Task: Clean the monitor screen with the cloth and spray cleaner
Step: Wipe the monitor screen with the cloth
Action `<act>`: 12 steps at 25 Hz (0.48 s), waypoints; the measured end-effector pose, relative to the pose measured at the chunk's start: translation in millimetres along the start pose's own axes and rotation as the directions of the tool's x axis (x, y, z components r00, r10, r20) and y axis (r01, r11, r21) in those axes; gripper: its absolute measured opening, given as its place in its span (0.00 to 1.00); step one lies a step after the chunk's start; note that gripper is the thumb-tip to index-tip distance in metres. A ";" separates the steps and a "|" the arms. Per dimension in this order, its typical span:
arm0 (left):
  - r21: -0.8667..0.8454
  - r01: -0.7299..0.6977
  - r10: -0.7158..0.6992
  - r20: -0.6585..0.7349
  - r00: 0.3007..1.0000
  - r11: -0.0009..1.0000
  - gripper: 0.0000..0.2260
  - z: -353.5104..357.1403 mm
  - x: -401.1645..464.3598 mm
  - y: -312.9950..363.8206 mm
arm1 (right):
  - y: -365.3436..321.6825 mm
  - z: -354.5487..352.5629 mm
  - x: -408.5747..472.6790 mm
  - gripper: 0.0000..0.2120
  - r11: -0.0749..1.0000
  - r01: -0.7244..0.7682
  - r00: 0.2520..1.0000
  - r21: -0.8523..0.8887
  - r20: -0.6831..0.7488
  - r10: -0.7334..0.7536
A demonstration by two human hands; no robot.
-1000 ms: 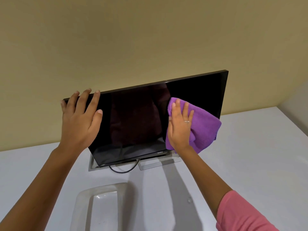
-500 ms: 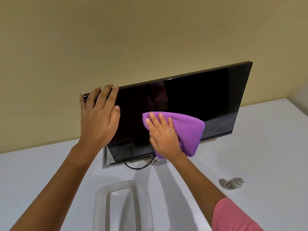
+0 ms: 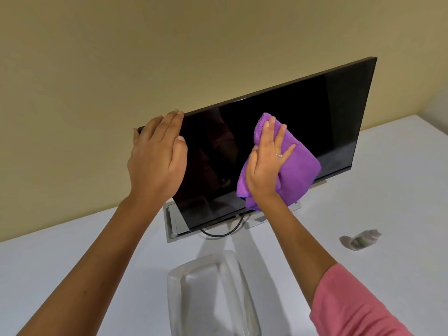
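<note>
My right hand (image 3: pixel 265 163), flat and open, has swept the soft purple cloth (image 3: pixel 291 166) back up toward twelve o'clock on the glossy black monitor (image 3: pixel 315 117), so wiping is probably midway. My left hand (image 3: pixel 156 156) still braces its ten o'clock corner, fingers open; the spray (image 3: pixel 363 240) lies on the bench at four o'clock.

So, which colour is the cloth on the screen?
Purple; the cloth shows clearly in the head view.

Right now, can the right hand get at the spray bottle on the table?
Probably yes: the spray bottle lies on bare table right of the right hand, nothing between, but that hand presses the cloth.
</note>
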State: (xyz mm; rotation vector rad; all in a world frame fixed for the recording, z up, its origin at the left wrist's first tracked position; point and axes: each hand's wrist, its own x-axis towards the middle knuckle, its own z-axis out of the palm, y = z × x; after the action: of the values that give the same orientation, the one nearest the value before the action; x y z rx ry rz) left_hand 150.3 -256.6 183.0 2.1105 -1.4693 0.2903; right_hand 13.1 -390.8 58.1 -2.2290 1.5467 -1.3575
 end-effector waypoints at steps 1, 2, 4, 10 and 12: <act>-0.016 0.003 -0.003 0.004 1.000 1.000 0.24 -1.5 0.2 -1.0 | -17.1 4.9 -7.8 0.27 0.998 0.069 0.998 0.009 -0.010 -0.068; -0.031 0.003 -0.003 0.008 1.000 1.000 0.24 -3.2 0.3 -2.7 | -33.8 9.8 -16.7 0.28 0.990 0.139 0.990 0.018 -0.016 -0.139; -0.054 0.004 -0.003 0.014 1.000 0.999 0.25 -6.6 1.0 -6.3 | -61.8 19.8 -36.8 0.29 0.952 0.304 0.952 0.039 0.013 -0.305; -0.060 0.031 -0.027 0.055 0.998 0.998 0.25 -10.1 -0.8 -6.9 | -78.9 41.6 -92.4 0.24 0.773 0.630 0.763 0.074 0.128 -0.634; -0.042 0.025 -0.022 0.079 0.997 0.999 0.26 -11.1 -0.6 -6.4 | -68.6 44.9 -104.9 0.28 0.762 0.645 0.751 0.057 0.133 -0.646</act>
State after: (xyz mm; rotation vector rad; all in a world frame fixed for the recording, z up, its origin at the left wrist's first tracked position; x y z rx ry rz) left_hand 157.4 -248.5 189.9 2.1252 -1.4810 0.1676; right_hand 84.3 -291.6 5.0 -2.9303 0.7130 -1.2623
